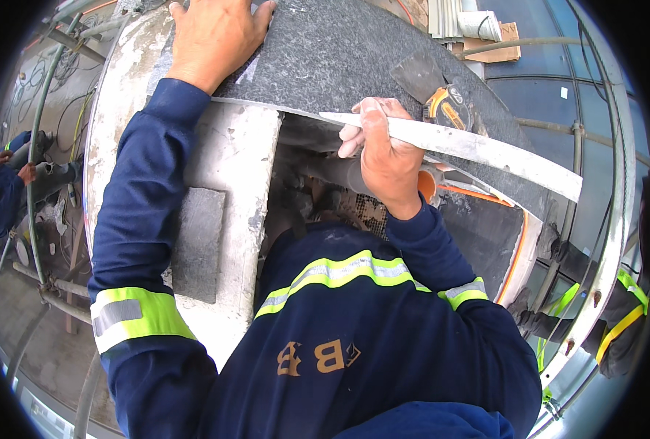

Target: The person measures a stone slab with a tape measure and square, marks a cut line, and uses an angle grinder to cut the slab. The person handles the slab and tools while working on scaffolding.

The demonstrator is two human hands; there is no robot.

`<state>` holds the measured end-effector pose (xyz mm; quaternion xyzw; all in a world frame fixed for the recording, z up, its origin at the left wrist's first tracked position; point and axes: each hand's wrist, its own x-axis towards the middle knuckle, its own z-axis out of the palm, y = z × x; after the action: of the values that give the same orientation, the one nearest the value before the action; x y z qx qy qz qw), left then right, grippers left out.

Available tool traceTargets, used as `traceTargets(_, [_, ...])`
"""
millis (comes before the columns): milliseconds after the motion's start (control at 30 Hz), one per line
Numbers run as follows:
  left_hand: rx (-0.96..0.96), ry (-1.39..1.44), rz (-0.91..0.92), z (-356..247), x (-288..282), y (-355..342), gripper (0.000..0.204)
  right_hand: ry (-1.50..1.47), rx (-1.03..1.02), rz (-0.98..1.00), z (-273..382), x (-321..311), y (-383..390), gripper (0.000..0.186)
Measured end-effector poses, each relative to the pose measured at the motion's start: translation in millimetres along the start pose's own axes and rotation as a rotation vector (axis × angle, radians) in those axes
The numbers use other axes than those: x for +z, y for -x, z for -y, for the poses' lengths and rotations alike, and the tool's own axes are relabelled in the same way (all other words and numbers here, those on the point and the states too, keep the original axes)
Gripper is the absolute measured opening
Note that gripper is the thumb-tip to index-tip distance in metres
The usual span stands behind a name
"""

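My left hand [219,36] lies flat on the large dark grey stone slab [318,55], thumb spread and some fingertips cut off by the upper edge of the view. My right hand [385,150] is closed around a long, flat white strip [489,152], thumb on its near face. The strip tapers at its left end and reaches right along the slab's near edge; the fisheye view bends it. Beyond it on the slab are a yellow tape measure [448,106] and a flat, grey, dusty blade [420,74]. Whether the strip touches the slab, I cannot tell.
Below the slab opens a dark cavity with an orange pipe end [429,183]. A small grey stone piece [199,245] lies on the whitish ledge [241,161]. Scaffold poles [36,168] flank both sides. Another person [7,186] is at far left, another [625,314] at right.
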<state>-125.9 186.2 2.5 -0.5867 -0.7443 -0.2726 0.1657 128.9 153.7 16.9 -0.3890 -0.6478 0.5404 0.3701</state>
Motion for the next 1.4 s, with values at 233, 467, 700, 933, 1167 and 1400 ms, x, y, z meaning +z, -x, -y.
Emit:
traceTargets(233, [0.000,0.018,0.017,-1,-5,0,0.036,0.134,-0.056,-0.005,7,7,1,0.019])
traceTargets(467, [0.012,0.013,-0.014,-1,-4,2,0.037,0.282,-0.074,0.045,20,14,0,0.017])
traceTargets(700, [-0.004,0.001,-0.024,6,0,0,0.035,0.396,0.420,0.435,62,-23,15,0.027])
traceTargets(933, [0.015,0.000,-0.033,4,-2,5,0.034,0.216,0.022,0.228,31,-17,-8,0.025])
traceTargets(1167, [0.010,-0.016,-0.008,4,1,3,0.034,0.108,-0.011,0.187,14,-5,-3,0.022])
traceTargets(1400, [0.037,-0.002,-0.035,5,2,3,0.034,0.167,-0.032,0.175,14,-4,-5,0.022])
